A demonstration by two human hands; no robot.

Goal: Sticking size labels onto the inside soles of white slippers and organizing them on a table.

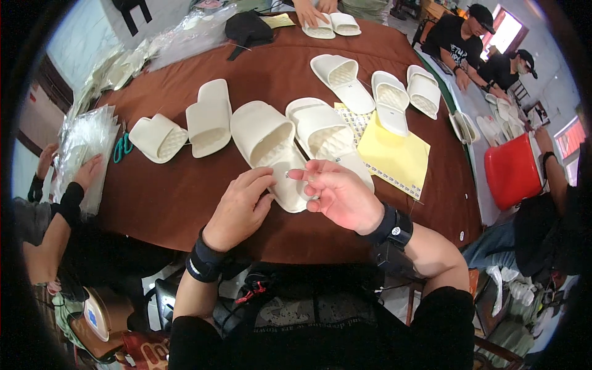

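Two cream slide slippers lie side by side before me, the left slipper (262,126) with its heel toward me and the right slipper (317,126) beside it. My left hand (237,206) is at the left slipper's heel edge, fingers loosely curved and thumb apart, holding nothing. Over that heel, my right hand (342,194) carries a tiny pale sticker (287,175) at the tip of its outstretched index finger; its other fingers are curled. A yellow sticker sheet (394,154) lies right of the slippers, partly over another sheet of printed stickers (354,123).
More cream slippers (208,117) lie left and right on the brown tablecloth (166,197). Teal scissors (122,147) and clear plastic bags (89,142) are at the left, beside another person's hands (89,169). A black cap (248,28) and a person's hands (311,13) are at the far side. A red container (510,169) stands right.
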